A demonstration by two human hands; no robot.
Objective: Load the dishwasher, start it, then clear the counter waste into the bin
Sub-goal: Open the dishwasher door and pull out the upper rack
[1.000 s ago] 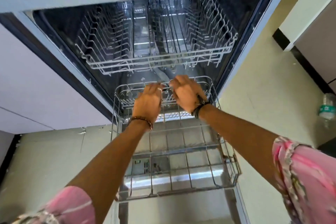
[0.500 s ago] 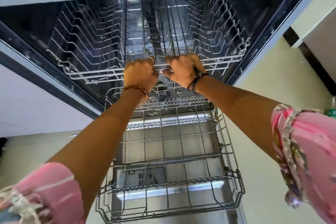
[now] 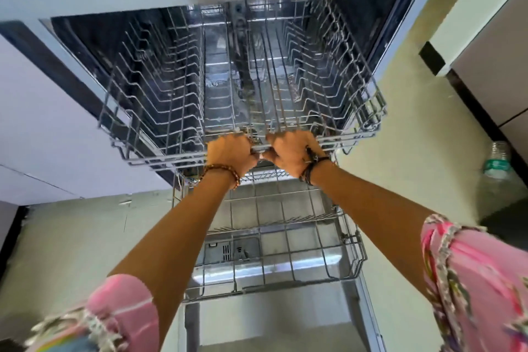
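Since a moment ago, both hands have left the lower rack (image 3: pixel 285 260) and the upper rack (image 3: pixel 160 134) is sliding further out of the dishwasher (image 3: pixel 85 6). Left hand (image 3: pixel 230 153) and right hand (image 3: pixel 291 151) are gripping its front rail side by side, fingers curled tight around the wire (a beaded bracelet (image 3: pixel 225 173) is showing on the left wrist). Below, the lower rack is sitting pulled out over the open door (image 3: pixel 274 320). A plastic bottle (image 3: pixel 495 161) is standing on the floor (image 3: pixel 414 111) at right.

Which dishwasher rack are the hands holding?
The upper rack: both the left hand and right hand grip its front rail. The lower rack sits untouched beneath.
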